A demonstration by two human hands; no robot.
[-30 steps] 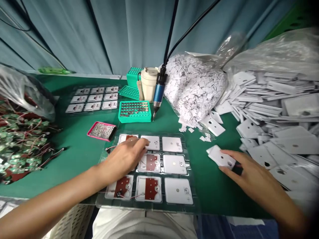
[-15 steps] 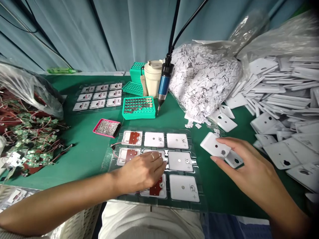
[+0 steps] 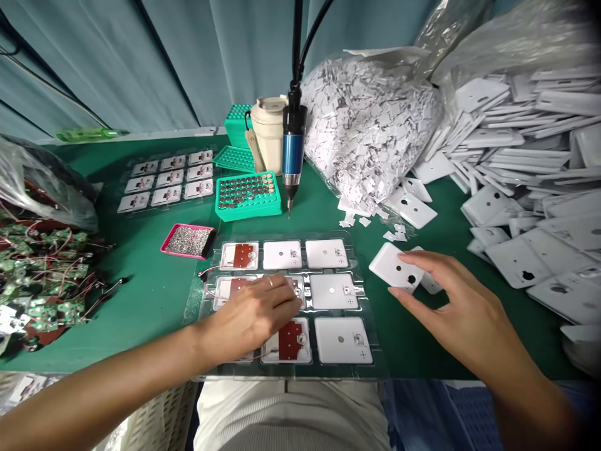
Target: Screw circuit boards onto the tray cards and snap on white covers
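Note:
A clear plastic tray (image 3: 307, 250) lies in front of me, holding white rectangular cases in rows. Some, like the nearest middle case (image 3: 267, 351), carry a reddish-brown circuit board (image 3: 290, 340) with thin red wires. My left hand (image 3: 263, 310) rests over the tray's central case, fingers curled together. Whatever is under those fingertips is hidden. To the right of the tray, my right hand (image 3: 451, 300) grips a white plastic cover (image 3: 392, 266) by its right end, between thumb and fingers. This cover is tilted and shows a small round hole and a larger dark one. Another white cover (image 3: 429, 283) shows behind it.
An electric screwdriver (image 3: 293, 153) hangs beyond the tray, beside a green battery-like cell holder (image 3: 248, 210) and a cup (image 3: 269, 134). A pink box of screws (image 3: 188, 241) sits left. Circuit boards (image 3: 51, 282) crowd the left edge; a bag of white pieces (image 3: 370, 119) and stacked covers (image 3: 530, 163) fill the right.
My view has swung slightly, so the bench things appear further left. The cover in my right hand shows more of its dark hole now. My left hand stays over the central case.

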